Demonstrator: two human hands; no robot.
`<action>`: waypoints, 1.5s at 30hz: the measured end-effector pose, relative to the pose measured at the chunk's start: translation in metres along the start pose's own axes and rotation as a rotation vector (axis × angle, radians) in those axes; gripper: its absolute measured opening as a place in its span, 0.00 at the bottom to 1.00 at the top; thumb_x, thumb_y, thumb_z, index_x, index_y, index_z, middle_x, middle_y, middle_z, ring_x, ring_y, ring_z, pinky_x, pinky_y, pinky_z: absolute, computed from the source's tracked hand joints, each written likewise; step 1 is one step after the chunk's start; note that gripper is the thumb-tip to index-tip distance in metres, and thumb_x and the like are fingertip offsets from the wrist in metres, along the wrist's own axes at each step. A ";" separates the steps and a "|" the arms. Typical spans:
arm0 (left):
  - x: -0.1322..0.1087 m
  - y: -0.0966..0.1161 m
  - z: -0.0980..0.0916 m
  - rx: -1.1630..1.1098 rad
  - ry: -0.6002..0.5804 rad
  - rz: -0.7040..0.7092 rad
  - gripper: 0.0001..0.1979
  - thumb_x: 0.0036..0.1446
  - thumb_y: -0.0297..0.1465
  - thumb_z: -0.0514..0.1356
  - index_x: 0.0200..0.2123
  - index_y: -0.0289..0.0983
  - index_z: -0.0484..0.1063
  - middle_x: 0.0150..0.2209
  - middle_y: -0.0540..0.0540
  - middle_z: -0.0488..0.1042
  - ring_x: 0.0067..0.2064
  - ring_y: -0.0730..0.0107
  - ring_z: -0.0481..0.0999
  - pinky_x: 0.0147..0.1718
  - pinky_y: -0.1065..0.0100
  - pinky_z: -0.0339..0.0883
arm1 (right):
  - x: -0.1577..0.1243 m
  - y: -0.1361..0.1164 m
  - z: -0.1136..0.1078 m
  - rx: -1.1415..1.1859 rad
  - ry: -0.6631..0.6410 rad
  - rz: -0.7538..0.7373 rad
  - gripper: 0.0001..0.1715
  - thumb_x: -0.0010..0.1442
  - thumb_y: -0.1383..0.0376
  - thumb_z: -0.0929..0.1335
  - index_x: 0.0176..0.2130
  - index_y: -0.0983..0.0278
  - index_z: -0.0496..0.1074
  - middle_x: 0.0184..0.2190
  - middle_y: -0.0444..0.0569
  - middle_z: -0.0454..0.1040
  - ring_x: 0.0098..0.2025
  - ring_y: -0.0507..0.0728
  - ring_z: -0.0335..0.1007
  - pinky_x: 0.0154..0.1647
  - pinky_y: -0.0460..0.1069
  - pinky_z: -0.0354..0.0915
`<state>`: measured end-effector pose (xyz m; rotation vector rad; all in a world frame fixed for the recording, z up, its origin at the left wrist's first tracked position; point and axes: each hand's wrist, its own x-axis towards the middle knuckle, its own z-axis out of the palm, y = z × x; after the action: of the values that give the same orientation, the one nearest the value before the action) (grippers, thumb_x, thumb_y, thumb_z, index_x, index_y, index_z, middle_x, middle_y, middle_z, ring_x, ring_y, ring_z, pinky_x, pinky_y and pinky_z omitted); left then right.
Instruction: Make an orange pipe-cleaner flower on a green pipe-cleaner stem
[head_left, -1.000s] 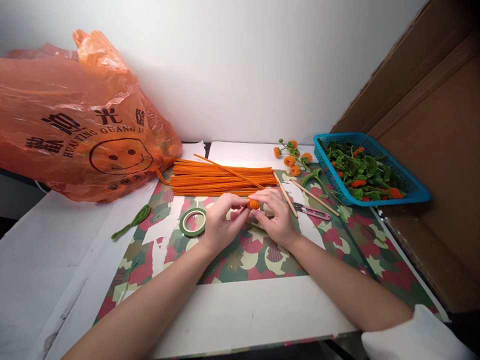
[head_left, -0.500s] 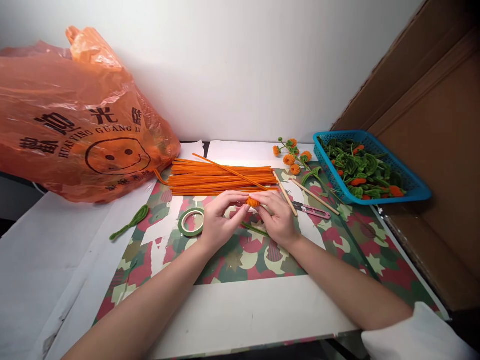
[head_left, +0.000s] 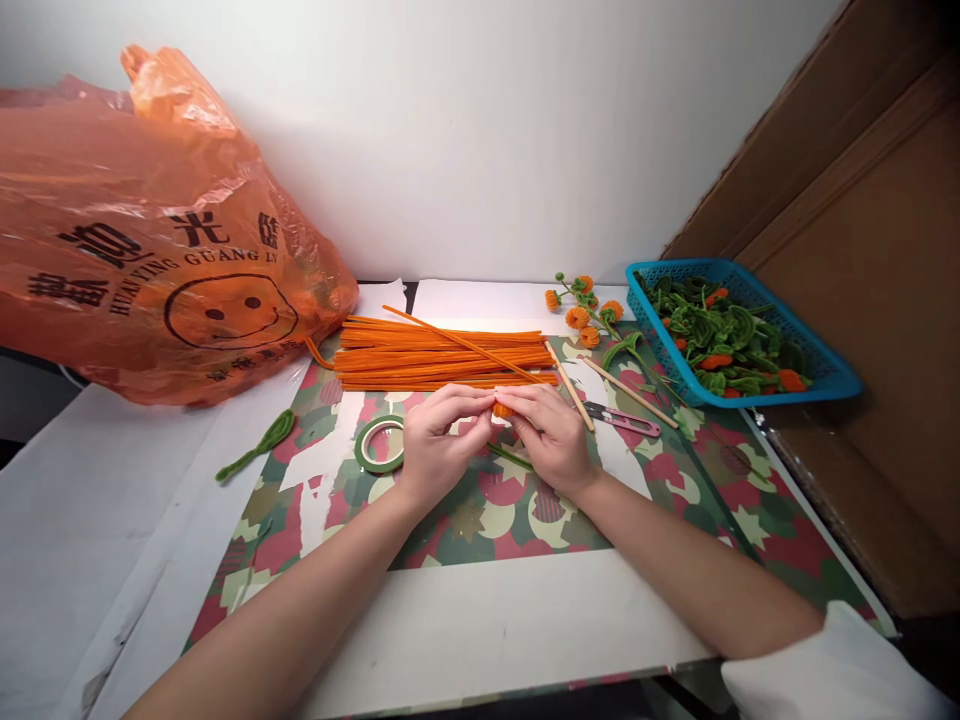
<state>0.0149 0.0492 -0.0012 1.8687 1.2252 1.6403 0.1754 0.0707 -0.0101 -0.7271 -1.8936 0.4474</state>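
Note:
Between the fingertips of both hands is a small orange fuzzy piece (head_left: 502, 409), mostly covered by the fingers. My left hand (head_left: 448, 438) pinches it from the left, and my right hand (head_left: 550, 432) grips it from the right. A green stem (head_left: 511, 457) shows below the hands. Just behind the fingers lies a bundle of orange pipe cleaners (head_left: 442, 358), one strand slanting across the top. A roll of green tape (head_left: 363, 447) rests beside my left hand. To the right of my right hand are pink-handled snips (head_left: 634, 423) and two wooden sticks (head_left: 630, 392).
An orange plastic bag (head_left: 172, 240) bulges at the left. At the right, a blue basket (head_left: 832, 385) holds green and orange pieces, against a cardboard box (head_left: 862, 230). Orange flowers on a green stem (head_left: 589, 315) lie behind. A green leaf piece (head_left: 259, 445) lies left.
The fingers of both hands have closed further over the orange piece, so less of it shows. The hands remain in nearly the same place.

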 end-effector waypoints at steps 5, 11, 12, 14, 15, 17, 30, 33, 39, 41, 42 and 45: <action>-0.001 0.002 0.001 0.008 0.064 -0.060 0.04 0.52 0.26 0.63 0.33 0.37 0.73 0.35 0.46 0.74 0.37 0.70 0.75 0.31 0.70 0.74 | 0.000 0.001 0.001 -0.014 0.062 -0.020 0.19 0.62 0.71 0.65 0.49 0.55 0.74 0.44 0.48 0.78 0.47 0.57 0.73 0.47 0.55 0.69; 0.001 0.005 -0.001 0.152 0.037 0.044 0.04 0.50 0.24 0.62 0.30 0.37 0.72 0.31 0.49 0.72 0.34 0.71 0.73 0.32 0.69 0.70 | 0.000 -0.001 0.000 -0.042 0.041 -0.010 0.17 0.62 0.70 0.65 0.47 0.54 0.75 0.44 0.48 0.78 0.45 0.57 0.74 0.47 0.56 0.69; 0.001 0.005 -0.001 0.160 0.032 0.052 0.04 0.50 0.24 0.62 0.30 0.37 0.72 0.31 0.49 0.72 0.33 0.71 0.73 0.32 0.68 0.70 | 0.000 -0.001 -0.001 -0.042 0.041 -0.021 0.17 0.62 0.70 0.65 0.47 0.54 0.75 0.44 0.48 0.78 0.44 0.57 0.74 0.47 0.56 0.69; 0.000 0.005 -0.001 0.167 0.025 0.053 0.04 0.50 0.23 0.61 0.30 0.38 0.71 0.31 0.49 0.73 0.33 0.71 0.73 0.32 0.68 0.69 | -0.001 0.000 -0.001 -0.037 0.036 -0.051 0.18 0.62 0.70 0.65 0.48 0.53 0.74 0.45 0.48 0.78 0.45 0.57 0.74 0.46 0.56 0.69; 0.000 0.005 -0.001 0.168 0.022 0.051 0.04 0.50 0.23 0.61 0.30 0.38 0.71 0.31 0.49 0.73 0.33 0.71 0.73 0.32 0.68 0.69 | -0.002 0.000 -0.001 -0.035 0.028 -0.061 0.19 0.62 0.70 0.64 0.49 0.53 0.74 0.45 0.48 0.78 0.45 0.57 0.74 0.46 0.56 0.69; 0.000 0.005 -0.001 0.174 0.021 0.048 0.04 0.50 0.23 0.60 0.30 0.38 0.70 0.30 0.49 0.73 0.33 0.72 0.73 0.31 0.68 0.69 | -0.003 0.001 -0.002 -0.038 0.004 -0.063 0.19 0.62 0.70 0.64 0.49 0.53 0.74 0.46 0.48 0.77 0.46 0.57 0.74 0.46 0.57 0.69; 0.000 0.006 -0.001 0.198 0.037 0.069 0.05 0.51 0.22 0.60 0.30 0.38 0.70 0.29 0.50 0.73 0.31 0.72 0.72 0.31 0.69 0.68 | -0.001 -0.002 -0.002 -0.046 -0.017 -0.054 0.17 0.63 0.69 0.63 0.48 0.54 0.75 0.45 0.49 0.77 0.46 0.57 0.74 0.47 0.57 0.69; 0.000 0.005 -0.001 0.207 0.024 0.079 0.05 0.51 0.23 0.59 0.29 0.38 0.71 0.29 0.50 0.73 0.32 0.72 0.72 0.32 0.68 0.69 | -0.001 -0.001 -0.002 -0.040 -0.028 -0.047 0.17 0.63 0.68 0.63 0.48 0.54 0.75 0.46 0.49 0.77 0.46 0.57 0.74 0.47 0.57 0.69; 0.001 0.002 -0.004 0.222 -0.015 0.143 0.05 0.52 0.23 0.59 0.30 0.39 0.71 0.30 0.50 0.73 0.32 0.72 0.73 0.32 0.68 0.69 | -0.002 0.000 -0.001 -0.043 -0.020 -0.041 0.16 0.63 0.69 0.63 0.46 0.55 0.75 0.45 0.49 0.78 0.46 0.58 0.75 0.47 0.57 0.70; 0.002 0.001 -0.005 0.231 -0.031 0.154 0.05 0.53 0.23 0.59 0.31 0.39 0.71 0.30 0.50 0.73 0.33 0.72 0.73 0.33 0.68 0.69 | -0.002 -0.001 -0.001 -0.037 -0.018 -0.030 0.15 0.63 0.70 0.64 0.45 0.55 0.75 0.45 0.49 0.78 0.46 0.57 0.74 0.47 0.57 0.70; 0.002 0.000 -0.005 0.237 -0.038 0.159 0.05 0.53 0.23 0.58 0.31 0.39 0.71 0.30 0.50 0.73 0.33 0.72 0.73 0.33 0.69 0.69 | -0.002 -0.001 0.000 -0.031 -0.012 -0.028 0.15 0.62 0.70 0.64 0.44 0.55 0.75 0.44 0.48 0.78 0.46 0.57 0.74 0.47 0.57 0.70; 0.002 0.000 -0.005 0.243 -0.037 0.163 0.05 0.54 0.24 0.58 0.31 0.39 0.71 0.31 0.50 0.72 0.33 0.72 0.72 0.33 0.69 0.70 | -0.002 -0.001 0.000 -0.019 0.026 -0.044 0.13 0.61 0.72 0.65 0.41 0.56 0.75 0.43 0.48 0.79 0.44 0.57 0.75 0.45 0.56 0.70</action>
<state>0.0104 0.0495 0.0008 2.1875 1.3383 1.5880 0.1751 0.0685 -0.0104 -0.6989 -1.8887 0.3905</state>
